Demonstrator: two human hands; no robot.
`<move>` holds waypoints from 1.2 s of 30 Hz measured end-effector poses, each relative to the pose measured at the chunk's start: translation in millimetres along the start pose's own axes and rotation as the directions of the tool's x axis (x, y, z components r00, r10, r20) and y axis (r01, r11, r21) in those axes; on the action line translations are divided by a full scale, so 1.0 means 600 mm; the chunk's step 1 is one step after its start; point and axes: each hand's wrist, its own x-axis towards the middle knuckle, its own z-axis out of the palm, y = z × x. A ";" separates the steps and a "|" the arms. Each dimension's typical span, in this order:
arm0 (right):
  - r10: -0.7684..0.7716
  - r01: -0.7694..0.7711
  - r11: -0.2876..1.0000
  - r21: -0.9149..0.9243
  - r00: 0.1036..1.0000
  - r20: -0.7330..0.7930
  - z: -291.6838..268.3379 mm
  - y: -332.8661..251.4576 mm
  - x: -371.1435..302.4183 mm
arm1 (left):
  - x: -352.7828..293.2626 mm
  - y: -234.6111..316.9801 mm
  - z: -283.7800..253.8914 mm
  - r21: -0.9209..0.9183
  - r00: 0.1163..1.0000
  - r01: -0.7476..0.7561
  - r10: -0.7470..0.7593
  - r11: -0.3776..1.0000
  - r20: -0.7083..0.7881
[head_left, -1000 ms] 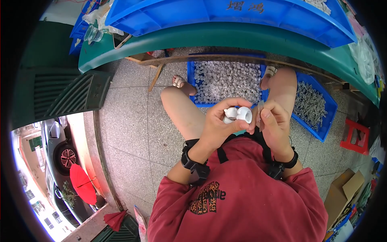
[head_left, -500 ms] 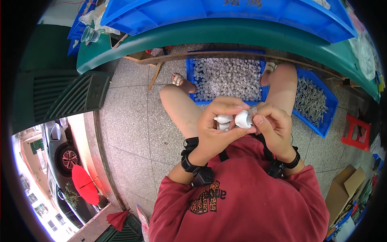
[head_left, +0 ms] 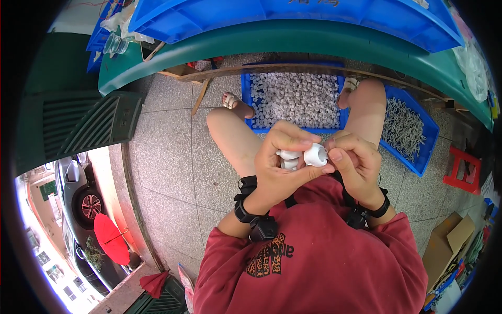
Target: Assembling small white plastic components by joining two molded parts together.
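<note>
My left hand [head_left: 277,157] is closed around small white plastic parts above my lap. One white hollow, cap-like part [head_left: 315,156] sits between its thumb and fingertips, with its round opening toward the right. More white parts [head_left: 288,163] are tucked in the palm, partly hidden by the fingers. At that opening, my right hand [head_left: 356,159] pinches thumb against fingers. What lies in the pinch is too small and covered to name.
Between my feet a blue tray [head_left: 246,107] holds many small white parts. To its right, another blue tray [head_left: 426,152] contains metal, chain-like pieces. Ahead stands a green table [head_left: 219,48] bearing a large blue bin [head_left: 209,23]. A red stool [head_left: 463,170] and cardboard box [head_left: 444,248] are at right.
A clear, flat bit that showed above the right fingertips is no longer distinct. The white part has turned slightly, showing more of its opening. Both hands stay close together in nearly the same place.
</note>
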 end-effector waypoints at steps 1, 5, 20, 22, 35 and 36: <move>-0.020 0.020 0.999 -0.030 1.000 -0.004 0.000 0.000 0.001 | 0.000 0.001 0.002 -0.021 1.000 -0.002 0.002 1.000 -0.030; -0.009 0.009 0.999 -0.038 1.000 0.007 -0.001 -0.001 0.002 | -0.001 0.003 0.003 -0.004 0.999 0.010 -0.010 1.000 -0.040; -0.302 0.300 0.953 0.045 0.952 0.045 -0.017 0.006 0.008 | -0.002 0.003 0.008 -0.228 0.929 0.348 -0.366 0.909 -0.044; -0.258 0.242 0.958 0.156 0.961 0.094 -0.023 0.003 0.011 | -0.006 -0.004 -0.024 -0.492 0.682 0.719 -0.635 0.491 0.362; -0.029 0.045 0.995 0.092 0.986 -0.165 -0.021 -0.002 0.003 | 0.004 0.025 -0.009 0.051 0.864 0.475 -0.477 0.878 0.162; -0.022 0.024 1.000 0.011 0.995 -0.102 -0.020 -0.002 0.002 | 0.004 0.028 -0.010 0.051 0.864 0.476 -0.478 0.878 0.162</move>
